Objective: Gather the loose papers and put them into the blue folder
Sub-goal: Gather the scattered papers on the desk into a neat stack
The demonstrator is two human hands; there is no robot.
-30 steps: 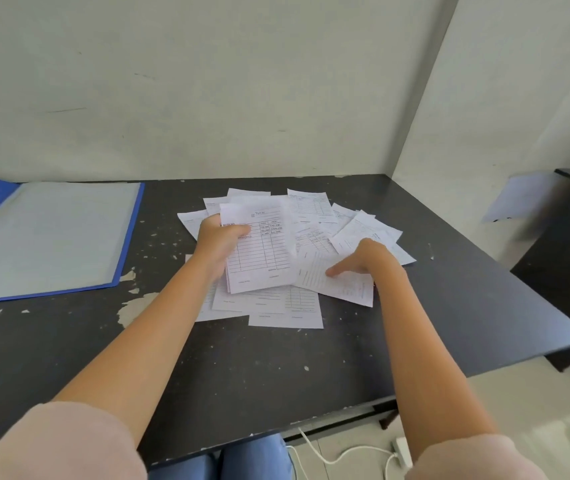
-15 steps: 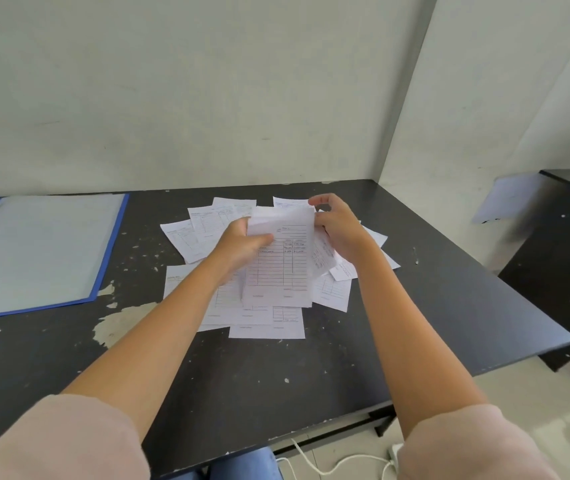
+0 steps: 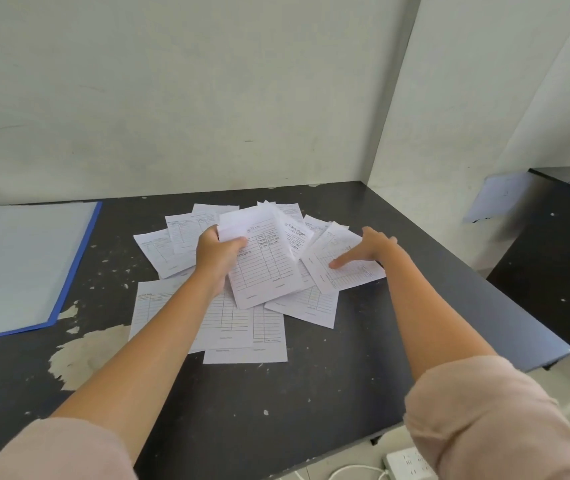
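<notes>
Several white printed forms (image 3: 238,323) lie scattered and overlapping in the middle of the black table (image 3: 311,410). My left hand (image 3: 216,256) grips a small stack of gathered papers (image 3: 264,261), held tilted just above the pile. My right hand (image 3: 370,249) rests flat with spread fingers on one sheet (image 3: 345,275) at the pile's right side, thumb on the page. The blue folder (image 3: 23,265) lies open at the far left of the table, its pale inner pocket facing up, well apart from both hands.
The table top has chipped patches (image 3: 82,351) near the folder. A wall runs behind the table and a partition stands at its right. A second dark table (image 3: 553,258) stands to the right. A white power strip (image 3: 411,464) and cable lie on the floor.
My right hand has left the held stack and come down onto a sheet at the right of the pile. My left hand still holds the stack, now a little thicker.
</notes>
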